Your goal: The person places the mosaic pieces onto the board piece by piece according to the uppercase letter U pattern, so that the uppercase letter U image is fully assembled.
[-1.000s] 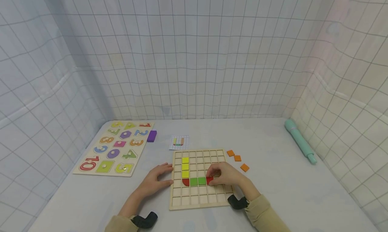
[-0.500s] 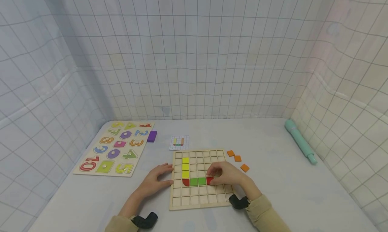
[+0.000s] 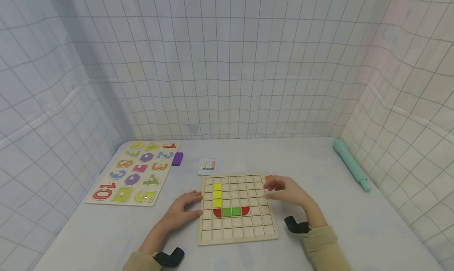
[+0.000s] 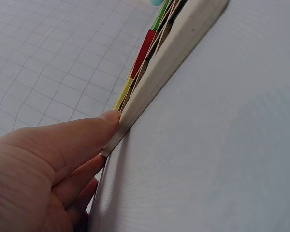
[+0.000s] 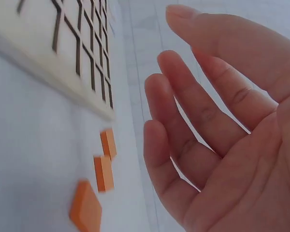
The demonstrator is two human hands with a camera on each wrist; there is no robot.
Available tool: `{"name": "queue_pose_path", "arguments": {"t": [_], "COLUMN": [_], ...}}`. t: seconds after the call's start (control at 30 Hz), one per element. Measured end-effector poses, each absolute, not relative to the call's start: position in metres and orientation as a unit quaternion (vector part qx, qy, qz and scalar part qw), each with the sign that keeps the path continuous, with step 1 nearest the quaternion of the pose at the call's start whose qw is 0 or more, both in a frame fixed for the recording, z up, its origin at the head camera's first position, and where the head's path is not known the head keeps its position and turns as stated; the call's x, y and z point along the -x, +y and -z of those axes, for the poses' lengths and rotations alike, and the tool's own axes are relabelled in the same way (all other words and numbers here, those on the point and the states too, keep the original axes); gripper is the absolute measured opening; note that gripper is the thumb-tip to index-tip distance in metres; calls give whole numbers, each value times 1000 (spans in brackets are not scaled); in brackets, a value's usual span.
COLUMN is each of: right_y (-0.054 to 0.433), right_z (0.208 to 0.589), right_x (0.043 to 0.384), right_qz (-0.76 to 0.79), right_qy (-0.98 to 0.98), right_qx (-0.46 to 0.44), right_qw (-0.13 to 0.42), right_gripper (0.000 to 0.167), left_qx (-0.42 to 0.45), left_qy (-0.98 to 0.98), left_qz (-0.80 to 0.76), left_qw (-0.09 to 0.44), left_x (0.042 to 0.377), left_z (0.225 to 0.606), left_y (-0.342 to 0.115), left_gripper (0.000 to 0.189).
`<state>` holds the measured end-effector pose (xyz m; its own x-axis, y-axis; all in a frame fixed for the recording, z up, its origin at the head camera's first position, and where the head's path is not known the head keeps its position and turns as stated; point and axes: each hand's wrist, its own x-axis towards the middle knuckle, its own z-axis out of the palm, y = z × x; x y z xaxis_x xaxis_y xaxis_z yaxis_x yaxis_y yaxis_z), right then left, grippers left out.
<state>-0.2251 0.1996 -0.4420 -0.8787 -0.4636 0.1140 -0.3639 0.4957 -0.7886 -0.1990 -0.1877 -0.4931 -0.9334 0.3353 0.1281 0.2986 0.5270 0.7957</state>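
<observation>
A wooden grid board (image 3: 227, 225) lies in front of me. In its cells sit a column of yellow square tiles (image 3: 217, 195), two green square tiles (image 3: 231, 212) and a red rounded tile (image 3: 245, 211) at each end of the green pair. My left hand (image 3: 181, 212) rests at the board's left edge, thumb and fingertips touching it. Above the board's right edge hovers my right hand (image 3: 289, 190), fingers relaxed and holding nothing. Several orange square tiles (image 5: 104, 173) lie beside the board in the right wrist view; in the head view the right hand hides most of them.
Behind the board lies a small pattern card (image 3: 209, 166) with a coloured U shape. To the left are a number puzzle board (image 3: 138, 174) and a purple block (image 3: 177, 159). A teal rolled umbrella-like object (image 3: 351, 165) lies far right. Grid-patterned walls surround the table.
My right hand has let go of the right red tile and moved right and away from me, over the orange tiles. The left hand has stayed in place.
</observation>
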Motion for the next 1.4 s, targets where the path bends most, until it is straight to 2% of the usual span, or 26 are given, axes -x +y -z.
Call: {"name": "queue_pose_path", "arguments": {"t": [0.5, 1.4], "right_y": [244, 252], "right_z": [451, 462], "right_x": [228, 225], "right_qz": [478, 471], "right_qy": [860, 870], "right_qx": [165, 132], "right_qw": [65, 66], "right_gripper": [38, 38], "left_qx": [-190, -199], "left_qy": [871, 868], "left_qz": [-453, -455], "left_qw": [13, 6], "left_x": [199, 198], "left_z": [494, 491], "left_y": [-189, -189], "left_gripper": [47, 48]}}
